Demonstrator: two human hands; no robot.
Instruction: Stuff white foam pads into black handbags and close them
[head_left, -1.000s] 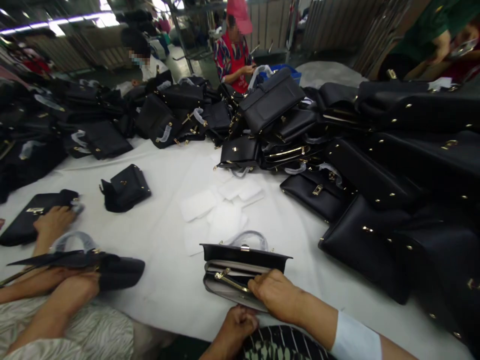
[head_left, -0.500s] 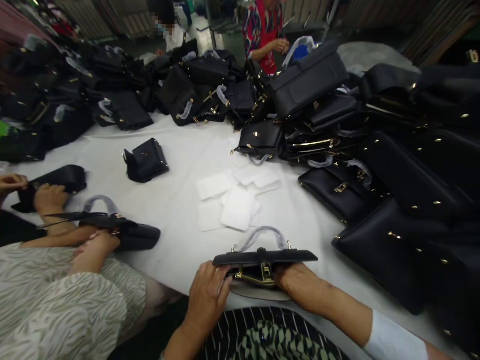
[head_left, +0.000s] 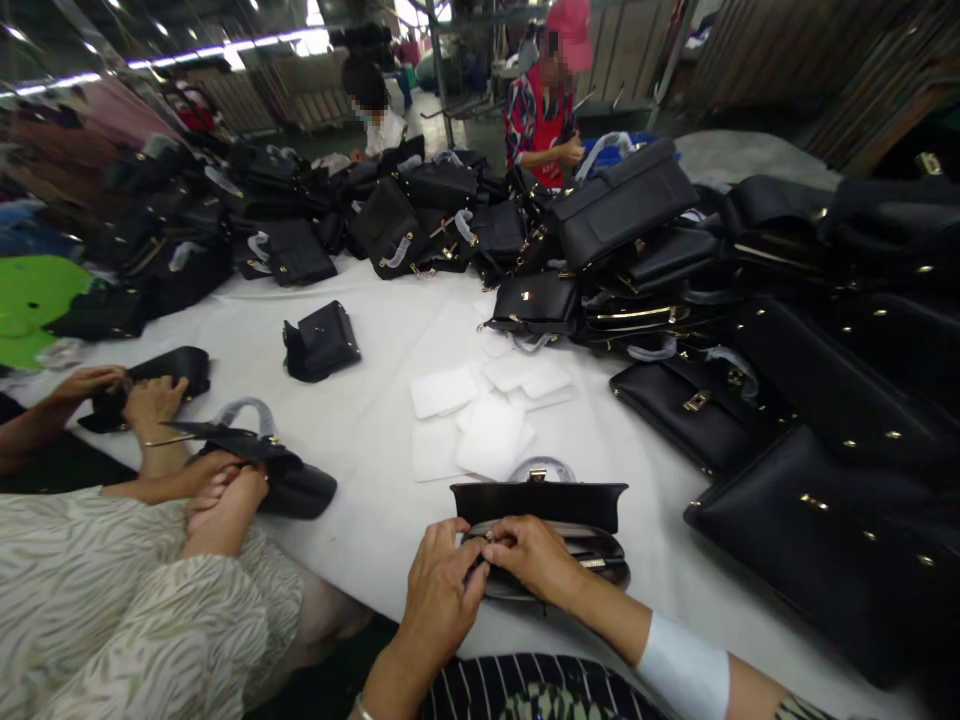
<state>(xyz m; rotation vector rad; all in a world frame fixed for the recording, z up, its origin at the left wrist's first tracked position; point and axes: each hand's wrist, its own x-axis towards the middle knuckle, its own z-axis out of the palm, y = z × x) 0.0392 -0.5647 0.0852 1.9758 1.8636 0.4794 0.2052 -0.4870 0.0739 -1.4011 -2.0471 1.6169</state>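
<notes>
In front of me a black handbag point(head_left: 540, 507) stands on the white-covered table, its flap lifted away from me and its mouth showing a grey lining. A gold zip point(head_left: 592, 564) shows at the right part of the mouth. My left hand point(head_left: 444, 582) is closed on the bag's left end. My right hand point(head_left: 534, 562) reaches over the mouth and pinches beside the left fingertips, close to a small gold fitting point(head_left: 489, 536). What sits between the right fingertips is too small to tell. Behind the flap, the plastic-wrapped handle point(head_left: 559, 466) lies partly hidden.
White pads point(head_left: 491, 435) lie just beyond the bag. Black handbags point(head_left: 622, 205) are heaped along the back and right. On the left, co-workers' hands point(head_left: 225, 500) handle another bag point(head_left: 300, 490) and a black piece point(head_left: 187, 372). A small black bag point(head_left: 330, 338) lies apart.
The flap has swung up and back, uncovering the mouth and zip. My right hand has come out from under the flap and moved left to meet my left hand. The view has tilted up.
</notes>
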